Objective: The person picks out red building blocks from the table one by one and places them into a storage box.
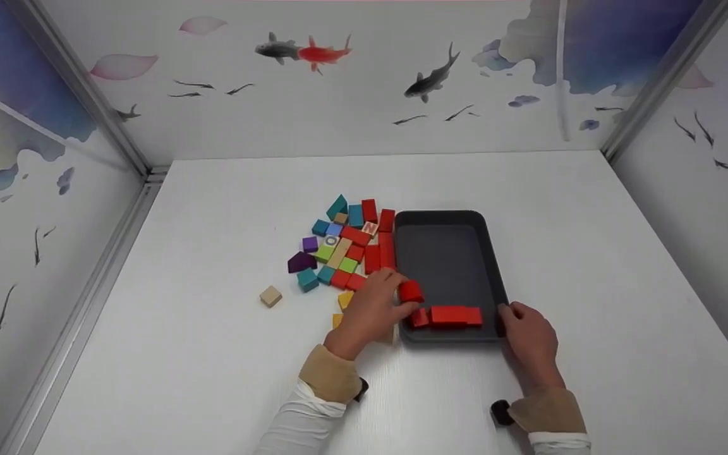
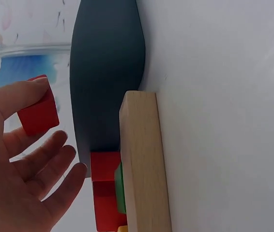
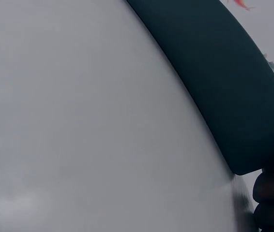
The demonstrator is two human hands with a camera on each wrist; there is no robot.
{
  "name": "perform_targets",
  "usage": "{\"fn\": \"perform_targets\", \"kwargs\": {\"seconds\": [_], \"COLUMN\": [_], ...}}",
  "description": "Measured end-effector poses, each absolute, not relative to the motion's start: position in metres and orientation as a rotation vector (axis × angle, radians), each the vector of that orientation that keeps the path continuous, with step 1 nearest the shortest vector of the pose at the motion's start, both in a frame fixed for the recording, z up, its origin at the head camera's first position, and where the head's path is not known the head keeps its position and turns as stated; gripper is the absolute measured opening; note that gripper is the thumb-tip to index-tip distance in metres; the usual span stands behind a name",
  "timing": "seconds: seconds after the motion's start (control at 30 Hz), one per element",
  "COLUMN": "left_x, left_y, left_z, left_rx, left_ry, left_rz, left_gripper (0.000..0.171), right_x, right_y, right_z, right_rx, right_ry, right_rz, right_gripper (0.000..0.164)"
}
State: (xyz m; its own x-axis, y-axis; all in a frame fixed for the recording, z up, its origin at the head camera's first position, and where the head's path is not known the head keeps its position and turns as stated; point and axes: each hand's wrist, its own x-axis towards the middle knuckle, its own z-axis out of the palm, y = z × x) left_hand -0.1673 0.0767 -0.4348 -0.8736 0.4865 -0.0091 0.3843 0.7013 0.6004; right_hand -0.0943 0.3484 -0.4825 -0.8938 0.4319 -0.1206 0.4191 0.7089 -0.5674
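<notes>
My left hand pinches a red block between thumb and fingers, over the left rim of a dark grey tray. The left wrist view shows that red block held up at the thumb, the other fingers spread loosely. Inside the tray, along its near end, lie more red blocks. On the tray's right side, by the near corner, my right hand grips the rim. Only its curled fingers show at the edge of the right wrist view.
Left of the tray spreads a group of colored blocks, red, green, blue, purple and wooden. Yellow blocks lie partly behind my left hand. One wooden cube sits apart on the white table. Printed panels enclose the table.
</notes>
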Motion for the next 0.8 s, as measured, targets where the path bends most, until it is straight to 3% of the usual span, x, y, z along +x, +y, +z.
{"fn": "perform_targets", "kwargs": {"seconds": [0.8], "left_x": [-0.172], "left_y": [0.102], "left_z": [-0.45], "left_rx": [0.716], "left_ry": [2.873], "left_rz": [0.534], "left_gripper": [0.049], "right_x": [-0.094], "right_y": [0.349], "right_z": [-0.484], "right_rx": [-0.693], "right_ry": [-2.89], "right_rz": [0.951], "right_gripper": [0.041]}}
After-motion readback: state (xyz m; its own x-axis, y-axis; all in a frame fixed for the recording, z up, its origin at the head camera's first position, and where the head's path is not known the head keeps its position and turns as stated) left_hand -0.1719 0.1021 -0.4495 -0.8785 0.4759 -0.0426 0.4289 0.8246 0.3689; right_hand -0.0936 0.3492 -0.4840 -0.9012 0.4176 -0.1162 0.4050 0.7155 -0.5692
